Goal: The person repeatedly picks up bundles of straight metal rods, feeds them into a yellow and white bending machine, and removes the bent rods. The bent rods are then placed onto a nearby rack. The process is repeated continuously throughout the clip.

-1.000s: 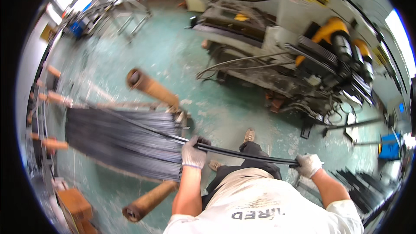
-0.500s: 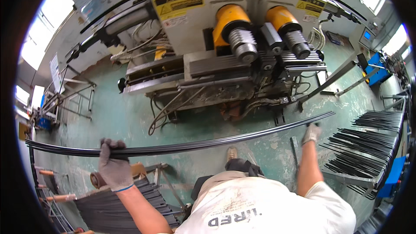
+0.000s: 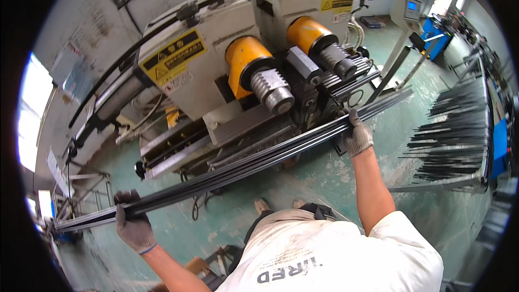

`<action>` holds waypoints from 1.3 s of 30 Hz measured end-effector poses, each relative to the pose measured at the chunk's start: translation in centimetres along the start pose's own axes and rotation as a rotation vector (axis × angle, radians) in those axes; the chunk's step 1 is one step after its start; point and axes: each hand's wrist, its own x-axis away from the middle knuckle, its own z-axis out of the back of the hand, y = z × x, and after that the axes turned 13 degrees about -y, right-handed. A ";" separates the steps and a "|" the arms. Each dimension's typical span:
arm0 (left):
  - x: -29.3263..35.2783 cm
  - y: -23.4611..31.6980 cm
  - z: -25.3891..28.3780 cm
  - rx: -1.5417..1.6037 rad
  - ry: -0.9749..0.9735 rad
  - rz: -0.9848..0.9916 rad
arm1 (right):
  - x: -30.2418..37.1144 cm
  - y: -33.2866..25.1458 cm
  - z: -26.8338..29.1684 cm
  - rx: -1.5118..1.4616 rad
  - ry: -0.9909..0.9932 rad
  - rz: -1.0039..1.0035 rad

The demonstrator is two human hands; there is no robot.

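A bundle of long thin dark metal bars (image 3: 238, 172) stretches across in front of me, its left end lower than its right. My left hand (image 3: 133, 221), in a grey knit glove with dark fingertips, is closed round it toward the left end. Farther along to the right, my right hand (image 3: 359, 134), gloved alike, grips the same bundle, fingers partly hidden by the bars. Just beyond the bundle stands a large pale machine (image 3: 197, 35) with two orange cylinders (image 3: 246, 57) that end in ridged metal rollers (image 3: 272, 89).
A rack (image 3: 485, 124) on the right carries many dark thin rods (image 3: 451, 130). Behind it is a blue cabinet (image 3: 432, 35). A control box with a small screen (image 3: 412, 6) stands at the far right. On the left is a metal frame stand (image 3: 89, 181).
The bundle and both hands have moved toward the machine, with the right side raised most. My right hand has shifted inward along the bars. My view has turned and come closer to the machine.
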 end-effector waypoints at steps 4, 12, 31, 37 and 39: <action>-2.1 -2.1 5.6 -0.075 0.109 0.034 | -1.6 1.4 -6.7 0.043 0.084 0.019; -5.0 -12.0 7.5 0.071 0.383 0.255 | -3.6 6.2 -12.5 0.193 0.147 0.167; -7.6 -15.4 6.0 0.230 0.276 0.283 | -16.3 12.5 -3.6 0.916 0.145 0.243; -6.3 -15.3 13.5 0.066 0.350 0.223 | -10.8 10.3 -10.2 0.514 0.209 0.124; -7.0 -17.5 10.7 0.104 0.281 0.282 | -8.7 8.9 -11.3 0.314 0.221 0.092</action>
